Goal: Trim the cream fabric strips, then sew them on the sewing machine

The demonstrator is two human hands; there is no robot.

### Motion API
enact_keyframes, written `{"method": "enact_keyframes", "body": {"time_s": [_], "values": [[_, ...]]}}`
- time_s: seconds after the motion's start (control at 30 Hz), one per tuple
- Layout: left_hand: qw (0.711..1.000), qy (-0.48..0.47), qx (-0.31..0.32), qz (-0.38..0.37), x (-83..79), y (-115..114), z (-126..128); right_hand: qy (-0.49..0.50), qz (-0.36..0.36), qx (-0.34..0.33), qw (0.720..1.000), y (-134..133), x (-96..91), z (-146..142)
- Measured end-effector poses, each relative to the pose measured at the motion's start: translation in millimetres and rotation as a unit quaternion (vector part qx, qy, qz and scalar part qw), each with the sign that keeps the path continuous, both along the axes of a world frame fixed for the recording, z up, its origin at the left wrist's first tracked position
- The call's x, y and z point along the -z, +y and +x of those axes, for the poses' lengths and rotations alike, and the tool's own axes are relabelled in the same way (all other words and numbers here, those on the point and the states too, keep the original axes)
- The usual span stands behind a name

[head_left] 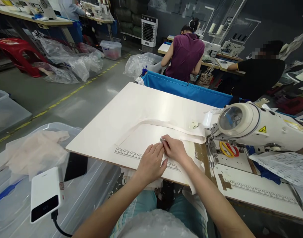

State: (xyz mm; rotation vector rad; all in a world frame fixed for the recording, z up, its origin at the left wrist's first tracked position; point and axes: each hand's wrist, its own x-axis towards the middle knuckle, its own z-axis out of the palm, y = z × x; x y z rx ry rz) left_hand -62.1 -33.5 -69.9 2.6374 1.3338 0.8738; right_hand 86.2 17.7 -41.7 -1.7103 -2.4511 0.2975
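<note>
In the head view, my left hand (151, 163) lies on the white sewing table (111, 115), fingers stretched out and thumb apart, over a printed ruler scale (128, 153). Its fingertips come up against my right hand (174, 148). Thumb and fingers of the right hand pinch a small grey thing (161, 139), too small to name. Just beyond both hands, a pale fabric strip (163, 124) curves across the tabletop and loops near the sewing machine (250, 122). More pale cloth (199, 165) lies under and beside my right forearm.
Yellow-and-red-handled scissors (228, 149) lie under the machine arm, printed paper (285, 168) to the right. At left, a plastic bin (96, 185) bears a white power bank (46, 193), a black phone (76, 166) and pale cloth (39, 148). Beyond a blue cloth trough (186, 88) people sit working.
</note>
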Motion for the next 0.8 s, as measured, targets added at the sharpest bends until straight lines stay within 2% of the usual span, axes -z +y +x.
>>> {"method": "enact_keyframes", "body": {"time_s": [0.3,0.57,0.8], "values": [[1.000,0.016,-0.018,0.012,-0.1,0,1,-0.016,0.008,-0.006,1.000,-5,-2.5,0],[0.999,0.029,-0.018,0.013,-0.2,0,1,0.023,-0.002,-0.003,1.000,-12,-18.2,18],[0.999,0.026,-0.013,0.015,-0.1,-1,0,0.062,0.016,0.033,0.997,-23,0.5,17]]}}
